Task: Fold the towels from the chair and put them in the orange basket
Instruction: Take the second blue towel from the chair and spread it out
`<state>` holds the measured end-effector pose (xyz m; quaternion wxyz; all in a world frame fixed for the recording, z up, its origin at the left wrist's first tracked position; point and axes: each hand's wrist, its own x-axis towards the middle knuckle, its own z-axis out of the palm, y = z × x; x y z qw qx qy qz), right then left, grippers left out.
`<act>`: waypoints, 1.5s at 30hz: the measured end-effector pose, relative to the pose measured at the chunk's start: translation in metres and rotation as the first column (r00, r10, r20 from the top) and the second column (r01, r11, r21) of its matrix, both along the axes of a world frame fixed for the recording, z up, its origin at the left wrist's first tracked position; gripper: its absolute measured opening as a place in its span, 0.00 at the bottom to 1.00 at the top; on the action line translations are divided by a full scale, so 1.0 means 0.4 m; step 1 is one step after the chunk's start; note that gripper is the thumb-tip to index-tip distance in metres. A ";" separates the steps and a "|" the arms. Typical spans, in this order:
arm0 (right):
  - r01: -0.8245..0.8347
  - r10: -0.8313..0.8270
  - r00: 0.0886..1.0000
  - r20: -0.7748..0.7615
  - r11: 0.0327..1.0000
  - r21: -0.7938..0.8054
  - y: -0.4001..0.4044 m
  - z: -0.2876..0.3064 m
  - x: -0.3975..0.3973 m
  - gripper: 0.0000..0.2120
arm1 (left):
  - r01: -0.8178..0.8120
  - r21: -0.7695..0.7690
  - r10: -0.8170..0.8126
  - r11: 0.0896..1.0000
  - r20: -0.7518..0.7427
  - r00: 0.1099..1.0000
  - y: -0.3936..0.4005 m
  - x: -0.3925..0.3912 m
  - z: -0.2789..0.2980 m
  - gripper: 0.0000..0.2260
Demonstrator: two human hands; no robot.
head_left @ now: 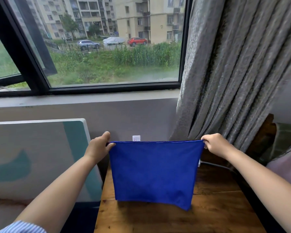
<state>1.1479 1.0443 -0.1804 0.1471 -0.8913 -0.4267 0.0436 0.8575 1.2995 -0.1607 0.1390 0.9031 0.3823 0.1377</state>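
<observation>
Your left hand (99, 145) and right hand (214, 143) each pinch a top corner of the blue cloth towel (154, 174), hanging doubled above the wooden table (217, 207); folding unfinished, basket unseen.

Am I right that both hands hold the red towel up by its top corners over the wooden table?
Not quite: the towel is blue, not red, as the head view shows. The rest holds: the left hand and right hand each pinch a top corner, and it hangs over the wooden table.
</observation>
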 end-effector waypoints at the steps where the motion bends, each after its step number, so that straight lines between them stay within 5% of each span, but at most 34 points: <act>1: 0.009 -0.009 1.000 0.007 1.000 0.002 0.003 0.007 0.004 0.09 | 0.024 0.027 -0.023 0.999 -0.047 0.999 -0.001 0.004 0.003 0.08; 6: 0.065 -0.065 0.992 0.106 0.998 0.002 0.041 0.074 -0.006 0.10 | 0.054 0.154 -0.019 0.987 -0.217 0.976 0.022 0.034 0.035 0.12; 12: -0.016 -0.174 0.921 0.348 0.876 0.481 0.046 0.182 -0.018 0.16 | -0.009 0.264 -0.048 0.964 0.211 0.976 0.058 0.036 0.112 0.09; 15: 0.068 -0.095 0.952 0.290 0.993 0.100 0.045 0.152 -0.043 0.12 | 0.077 0.203 -0.035 0.976 -0.204 0.978 0.048 0.030 0.098 0.10; 17: 0.071 -0.077 0.957 0.280 0.997 0.031 0.040 0.121 -0.055 0.11 | 0.053 0.168 0.000 0.984 -0.299 0.954 0.048 0.022 0.078 0.11; 22: 0.085 -0.146 0.956 0.256 0.968 0.235 0.043 0.120 -0.059 0.10 | 0.028 0.090 -0.007 0.995 -0.225 0.974 0.050 0.014 0.068 0.10; 28: 0.102 -0.146 0.961 0.235 0.977 0.190 0.085 0.130 -0.032 0.12 | 0.034 0.125 0.003 0.992 -0.285 0.959 0.079 0.030 0.091 0.09; 33: 0.161 -0.179 0.947 0.266 0.983 0.088 0.137 0.142 -0.011 0.13 | -0.076 0.224 0.113 0.972 -0.159 0.981 0.087 0.067 0.118 0.09; 41: 0.098 -0.171 0.930 0.326 0.969 0.228 0.194 0.149 0.030 0.10 | -0.111 0.339 0.115 0.934 0.008 0.993 0.125 0.075 0.165 0.09; 45: 0.050 -0.102 0.948 0.303 0.984 0.173 0.193 0.130 0.023 0.10 | -0.096 0.285 0.110 0.954 -0.035 0.993 0.128 0.045 0.151 0.09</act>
